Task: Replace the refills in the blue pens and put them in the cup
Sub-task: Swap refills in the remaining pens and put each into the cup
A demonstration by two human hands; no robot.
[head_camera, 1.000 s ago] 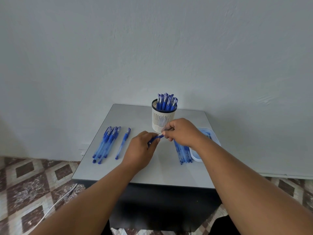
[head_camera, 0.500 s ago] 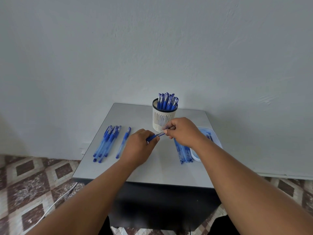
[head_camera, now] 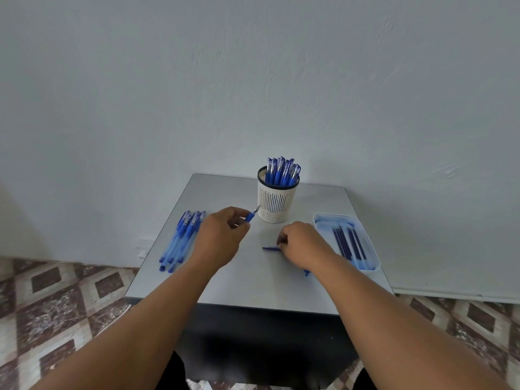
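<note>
Two hands now apart; before, I had both joined on one pen. My right hand (head_camera: 302, 243), fingers curled, pinches thin dark refill (head_camera: 270, 248) low on smooth grey table (head_camera: 253, 288). My left hand (head_camera: 222, 237) grips pen (head_camera: 251, 215), shiny tip up, just beside cup. Loose see-through pens (head_camera: 181, 239) far left, shallow tray (head_camera: 368, 246) right. Farthest: ribbed white cup (head_camera: 275, 199), full of pens.

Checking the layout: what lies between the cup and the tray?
Only bare table lies between the cup and the tray, as the head view shows.
</note>
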